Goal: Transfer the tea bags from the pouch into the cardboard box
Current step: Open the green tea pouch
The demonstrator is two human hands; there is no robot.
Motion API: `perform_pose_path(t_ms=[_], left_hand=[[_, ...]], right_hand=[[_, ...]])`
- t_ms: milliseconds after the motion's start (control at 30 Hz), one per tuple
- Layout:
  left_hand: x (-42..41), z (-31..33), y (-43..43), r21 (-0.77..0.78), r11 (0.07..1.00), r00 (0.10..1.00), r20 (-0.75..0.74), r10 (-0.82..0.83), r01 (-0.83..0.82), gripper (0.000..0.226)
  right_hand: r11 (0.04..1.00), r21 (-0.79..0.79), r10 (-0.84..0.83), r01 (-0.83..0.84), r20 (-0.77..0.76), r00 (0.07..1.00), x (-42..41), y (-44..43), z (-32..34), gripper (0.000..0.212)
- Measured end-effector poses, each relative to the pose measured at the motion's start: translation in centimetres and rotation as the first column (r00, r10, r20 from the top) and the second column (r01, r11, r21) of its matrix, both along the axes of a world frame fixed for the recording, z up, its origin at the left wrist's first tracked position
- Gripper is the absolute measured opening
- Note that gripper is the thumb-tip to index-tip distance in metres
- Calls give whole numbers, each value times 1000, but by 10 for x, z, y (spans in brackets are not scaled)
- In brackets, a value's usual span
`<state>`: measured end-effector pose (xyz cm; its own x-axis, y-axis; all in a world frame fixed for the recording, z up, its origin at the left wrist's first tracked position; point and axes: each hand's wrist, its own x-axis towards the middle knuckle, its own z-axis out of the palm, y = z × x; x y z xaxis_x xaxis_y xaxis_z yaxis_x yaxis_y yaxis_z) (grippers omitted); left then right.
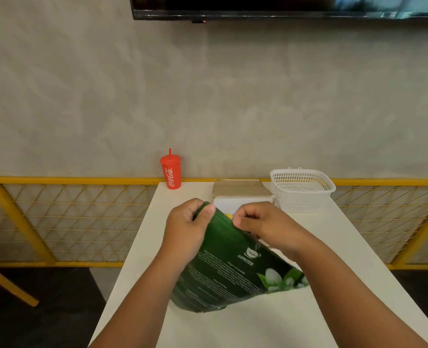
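Note:
A dark green tea pouch (233, 267) with white print and white flowers is tilted over the white table (283, 322), its top edge pointing away from me. My left hand (185, 227) pinches the pouch's top left corner. My right hand (260, 224) pinches the top edge on the right side. A bit of yellow shows at the pouch's mouth between my hands. Just behind the pouch stands the white cardboard box (240, 197) with its brown lid flap raised at the back. No tea bag is plainly visible.
A red Coca-Cola cup (170, 172) with a straw stands at the table's far left corner. A white plastic basket (300, 189) sits at the far right beside the box. A yellow mesh railing (69, 217) runs behind the table. A dark screen hangs on the wall above.

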<state>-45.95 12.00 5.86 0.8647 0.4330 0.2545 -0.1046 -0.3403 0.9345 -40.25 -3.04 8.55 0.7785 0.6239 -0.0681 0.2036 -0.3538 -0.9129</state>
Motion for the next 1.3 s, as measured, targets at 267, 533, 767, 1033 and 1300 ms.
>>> perform_pose_path(t_ms=[267, 533, 767, 1033, 1300], left_hand=[[2, 3, -7, 118, 991, 998, 0, -56, 56, 27], [3, 0, 3, -47, 999, 1000, 1, -11, 11, 28], [6, -7, 19, -181, 981, 998, -9, 63, -64, 26], [10, -15, 36, -264, 956, 992, -19, 125, -125, 27], [14, -18, 44, -308, 940, 989, -32, 141, -144, 25]], right_hand=[[997, 67, 53, -49, -51, 997, 8, 14, 11, 27], [997, 49, 73, -64, -205, 976, 14, 1, -1, 24], [993, 1, 113, -116, -234, 966, 18, -10, -12, 26], [986, 15, 164, -166, -259, 952, 22, -13, -20, 24], [986, -4, 157, -164, -263, 952, 26, -19, -25, 17]])
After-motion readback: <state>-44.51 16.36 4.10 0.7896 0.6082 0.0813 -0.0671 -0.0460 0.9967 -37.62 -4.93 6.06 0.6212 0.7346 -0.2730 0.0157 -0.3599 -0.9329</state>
